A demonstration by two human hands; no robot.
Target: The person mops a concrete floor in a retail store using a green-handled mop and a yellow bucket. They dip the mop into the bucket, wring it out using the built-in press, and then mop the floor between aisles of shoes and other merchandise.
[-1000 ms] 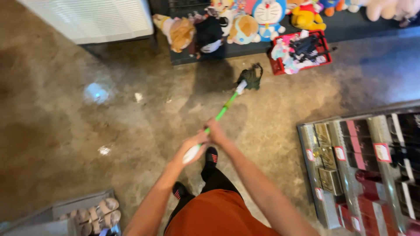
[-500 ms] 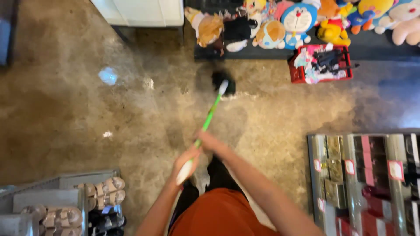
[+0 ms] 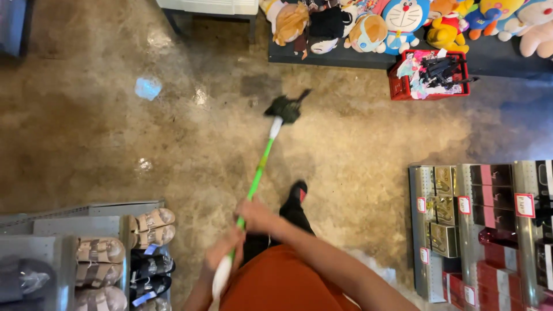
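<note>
Below, both hands (image 3: 245, 230) on green mop (image 3: 259, 167), red-tagged boxes (image 3: 489, 219) right.

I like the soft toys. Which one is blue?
The round-headed blue cat toy, on the dark shelf behind the red basket. Its neighbours are brown, yellow and pink.

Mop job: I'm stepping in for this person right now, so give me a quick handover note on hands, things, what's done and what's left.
Right hand: gripped on the green mop handle, forward of the other hand.
Left hand: gripped lower on the handle, near its white end, blurred.
Mop head: dark, down on the concrete floor, short of the low shelf of plush toys.
Around: red basket to the right of the mop head, sandal rack at the left, shelf of boxes at the right.
Done: floor shows shiny patches near the mop head.
Left: how much is mopped cannot be told.
</note>
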